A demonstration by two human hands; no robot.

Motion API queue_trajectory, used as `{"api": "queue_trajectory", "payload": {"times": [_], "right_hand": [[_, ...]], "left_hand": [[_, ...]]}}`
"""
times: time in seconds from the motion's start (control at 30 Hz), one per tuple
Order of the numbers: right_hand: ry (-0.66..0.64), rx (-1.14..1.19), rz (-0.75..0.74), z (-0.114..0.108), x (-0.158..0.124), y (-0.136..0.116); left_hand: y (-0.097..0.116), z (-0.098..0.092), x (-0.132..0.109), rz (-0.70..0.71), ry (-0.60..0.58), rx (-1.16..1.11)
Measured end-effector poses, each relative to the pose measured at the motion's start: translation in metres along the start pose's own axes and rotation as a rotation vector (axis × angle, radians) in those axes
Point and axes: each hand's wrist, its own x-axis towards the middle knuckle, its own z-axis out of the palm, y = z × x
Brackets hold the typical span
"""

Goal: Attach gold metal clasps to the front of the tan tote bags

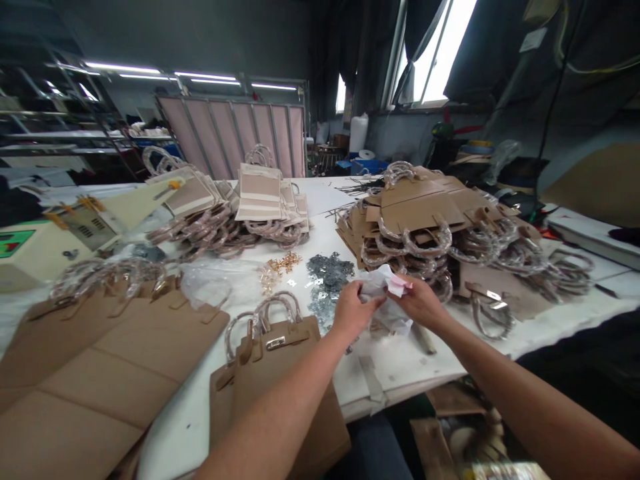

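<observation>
Both my hands grip a crumpled white sheet [383, 280], thin plastic or paper, with a pinkish patch at its right end. My left hand [351, 308] is closed on its left side, and my right hand [419, 301] pinches the right side. Just left of them lies a heap of small grey metal plates [327, 273], with small gold metal fittings [285, 263] beyond it. Under my left forearm stands a tan handbag [280, 367] with a shiny clasp and plastic-wrapped handles. A wrapped handle loop [493, 317] rests to the right of my right hand.
Tan bag panels with wrapped handles are piled at the right [420, 200]. Lighter bag pieces [260, 193] are stacked at the back left. Large tan panels [100, 360] cover the left side, near a cream machine [40, 253]. The white table's front edge [400, 393] runs below my hands.
</observation>
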Motion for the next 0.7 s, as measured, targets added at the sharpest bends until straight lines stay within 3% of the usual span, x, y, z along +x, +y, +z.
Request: {"api": "queue_trajectory", "payload": {"times": [0.13, 0.27, 0.47, 0.6, 0.7], "right_hand": [[-0.038, 0.109, -0.027, -0.001, 0.005, -0.004], [0.107, 0.114, 0.068, -0.016, 0.012, -0.008], [0.211, 0.066, 0.091, -0.033, 0.023, -0.012], [0.14, 0.05, 0.023, -0.026, 0.027, -0.013], [0.214, 0.051, 0.006, -0.025, 0.032, -0.014]], "left_hand": [[-0.01, 0.017, -0.007, -0.162, 0.103, 0.009], [-0.024, 0.03, -0.008, -0.288, 0.113, -0.054], [-0.043, 0.028, -0.012, -0.338, 0.051, -0.192], [-0.04, 0.026, -0.013, -0.329, 0.02, -0.295], [-0.034, 0.026, -0.014, -0.333, 0.011, -0.32]]}}
